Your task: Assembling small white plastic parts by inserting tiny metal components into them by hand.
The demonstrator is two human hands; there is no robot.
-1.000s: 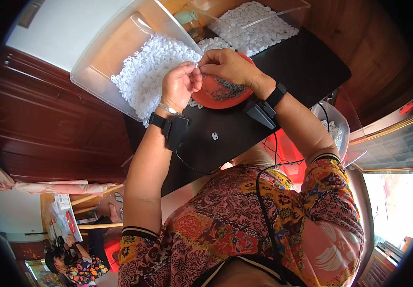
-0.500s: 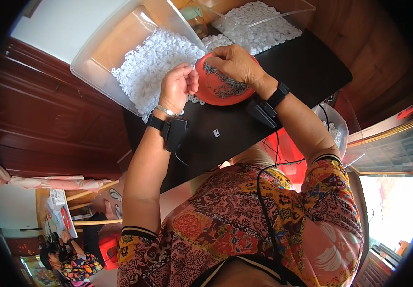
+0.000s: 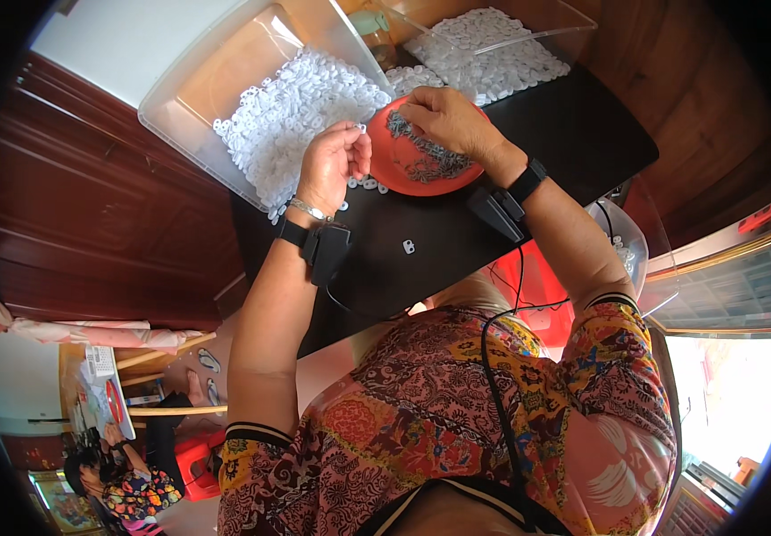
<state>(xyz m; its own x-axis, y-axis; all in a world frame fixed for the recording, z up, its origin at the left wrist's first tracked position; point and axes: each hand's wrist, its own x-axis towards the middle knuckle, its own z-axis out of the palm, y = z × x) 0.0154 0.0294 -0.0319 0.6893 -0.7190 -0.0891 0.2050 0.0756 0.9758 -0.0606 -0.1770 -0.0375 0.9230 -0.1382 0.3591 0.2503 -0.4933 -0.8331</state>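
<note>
Hands (image 3: pixel 330 168) by plate (image 3: pixel 386 159), any lettering indistinct

Holds both forearms (image 3: pixel 265 322) out in front, angled inward, pinching with thumb and forefinger of the left hand (image 3: pixel 330 168), other fingers curled, and arching the right hand (image 3: pixel 457 125), fingers bent downward.

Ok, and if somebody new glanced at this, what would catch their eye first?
Probably the big heap of white plastic pieces in the clear bin at the upper left. Next comes the orange-red plate of small grey pieces, with the right hand over it. Just left of the plate, the left hand pinches one small white piece.
</note>
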